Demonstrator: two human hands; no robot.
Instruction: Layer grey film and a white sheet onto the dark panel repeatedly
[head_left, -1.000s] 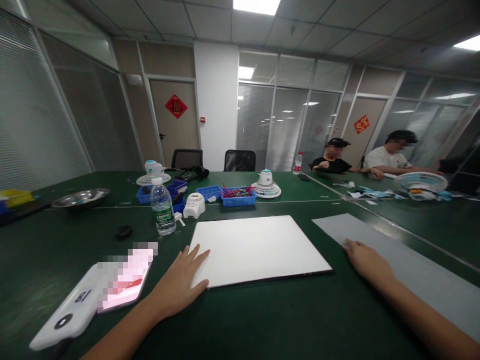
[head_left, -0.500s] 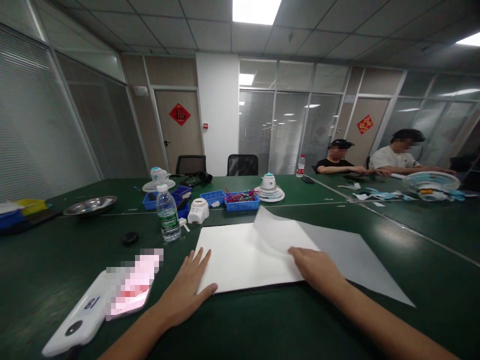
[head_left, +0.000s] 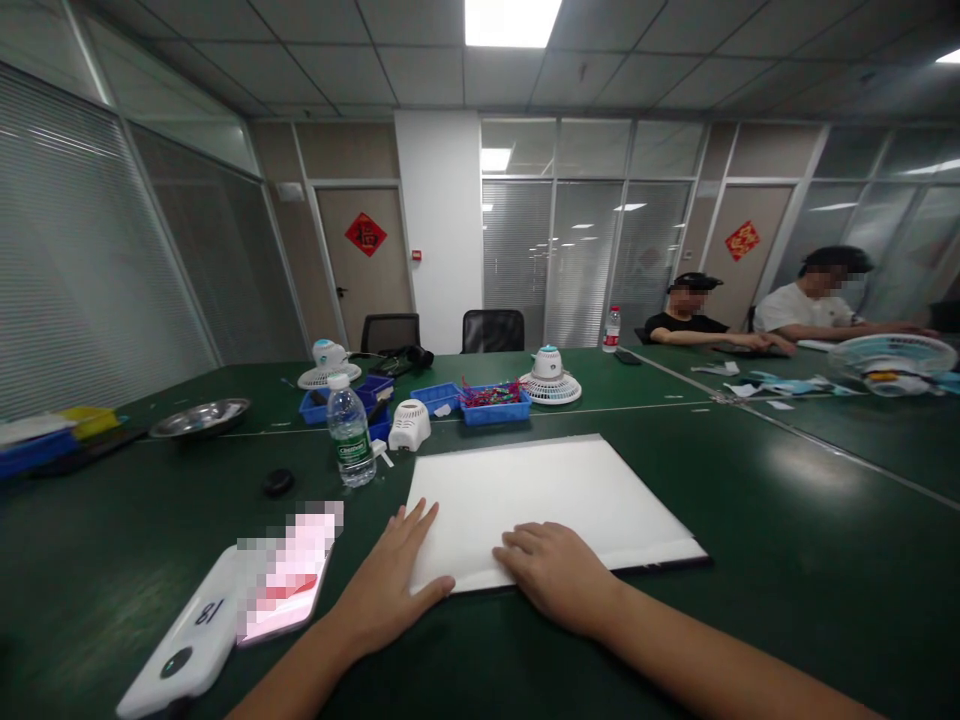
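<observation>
A white sheet of paper (head_left: pixel 525 490) lies flat in front of me, with a dark edge showing beneath its front right corner. My left hand (head_left: pixel 390 580) rests on its left edge, fingers spread and thumb at the front edge. On the front part of the paper lies my right hand (head_left: pixel 559 575), palm down, its fingers stretched toward the left with nothing gripped. Whether several sheets are stacked there I cannot tell.
Left of the paper are a phone (head_left: pixel 300 575), a white device marked 18 (head_left: pixel 187 630), a black round lid (head_left: pixel 278 482) and a water bottle (head_left: pixel 350 435). Beyond are a blue tray (head_left: pixel 495 412) of coloured wires, white fan parts (head_left: pixel 550 378) and a metal dish (head_left: pixel 199 418). Two people sit far right.
The lifted sheet that stretched out to the right now lies flat on the white paper. My right hand has let go of it and moved left. My left hand stays on the left edge.
</observation>
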